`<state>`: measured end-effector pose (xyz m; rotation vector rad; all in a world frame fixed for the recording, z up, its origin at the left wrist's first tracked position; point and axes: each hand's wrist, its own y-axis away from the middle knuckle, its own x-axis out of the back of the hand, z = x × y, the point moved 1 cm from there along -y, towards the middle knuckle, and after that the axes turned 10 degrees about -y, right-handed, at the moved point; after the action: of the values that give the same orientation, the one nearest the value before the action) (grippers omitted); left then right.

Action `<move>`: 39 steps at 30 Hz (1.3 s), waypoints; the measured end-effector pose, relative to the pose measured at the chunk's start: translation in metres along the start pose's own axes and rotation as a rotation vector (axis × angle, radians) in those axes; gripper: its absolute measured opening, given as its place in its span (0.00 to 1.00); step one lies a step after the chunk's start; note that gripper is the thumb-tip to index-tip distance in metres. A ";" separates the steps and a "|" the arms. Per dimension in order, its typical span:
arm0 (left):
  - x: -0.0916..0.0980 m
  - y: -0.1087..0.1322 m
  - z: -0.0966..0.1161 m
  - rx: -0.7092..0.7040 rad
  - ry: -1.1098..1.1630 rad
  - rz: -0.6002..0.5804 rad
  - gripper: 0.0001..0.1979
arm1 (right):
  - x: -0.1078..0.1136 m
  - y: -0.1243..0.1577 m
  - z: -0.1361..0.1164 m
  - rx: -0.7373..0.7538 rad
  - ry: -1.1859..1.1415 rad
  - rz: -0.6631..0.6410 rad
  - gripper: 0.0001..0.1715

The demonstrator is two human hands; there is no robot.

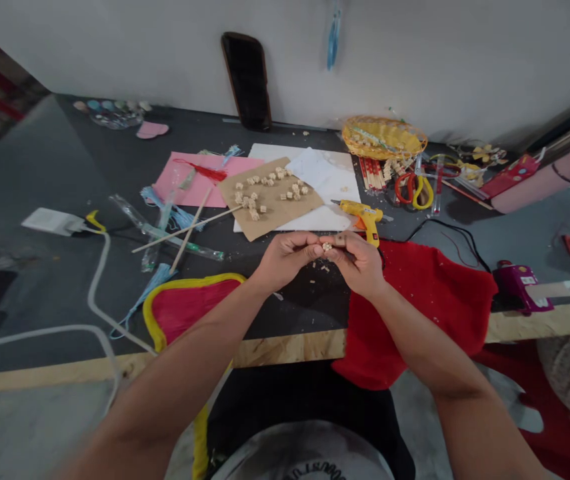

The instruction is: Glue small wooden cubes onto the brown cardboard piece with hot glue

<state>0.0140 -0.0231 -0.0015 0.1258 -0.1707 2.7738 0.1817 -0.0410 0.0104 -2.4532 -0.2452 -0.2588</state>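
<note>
Between my two hands, over the front of the dark table, is a small cluster of pale wooden pieces (327,247). My left hand (292,257) pinches it from the left with thumb and finger. From the other side my right hand (357,260) grips it too, fingers closed. Similar wooden clusters (249,200) lie on a brown paper sheet (259,230) beyond my hands. A yellow glue gun (362,212) rests just past my right hand. Small wooden bits are scattered on the table below my fingers.
A red cloth (429,287) hangs over the front edge at right. Scissors (415,191) and a yellow basket (385,137) stand behind. A phone (248,80) leans on the wall. Two thin sticks (192,230), blue tassels (157,283) and a white cable (95,287) lie at left.
</note>
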 end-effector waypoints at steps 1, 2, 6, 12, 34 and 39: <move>0.000 0.000 -0.001 0.004 0.002 0.001 0.16 | 0.000 0.000 0.000 -0.002 -0.007 -0.003 0.09; 0.000 0.000 -0.001 0.008 0.007 -0.001 0.16 | 0.000 0.000 0.000 -0.003 -0.012 -0.006 0.09; 0.000 -0.001 -0.002 0.036 0.063 -0.006 0.15 | 0.000 0.000 0.001 -0.007 0.005 -0.017 0.10; 0.000 -0.003 0.000 0.084 0.169 -0.040 0.12 | 0.002 0.000 0.004 0.024 0.120 -0.016 0.12; 0.001 -0.004 0.002 0.100 0.181 -0.074 0.14 | 0.005 0.000 0.005 0.026 0.193 -0.044 0.08; 0.002 -0.004 0.002 0.095 0.186 -0.073 0.13 | 0.004 0.001 0.007 0.033 0.164 -0.030 0.07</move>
<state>0.0138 -0.0191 0.0008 -0.1005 0.0134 2.7018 0.1864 -0.0372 0.0052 -2.3818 -0.2130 -0.4623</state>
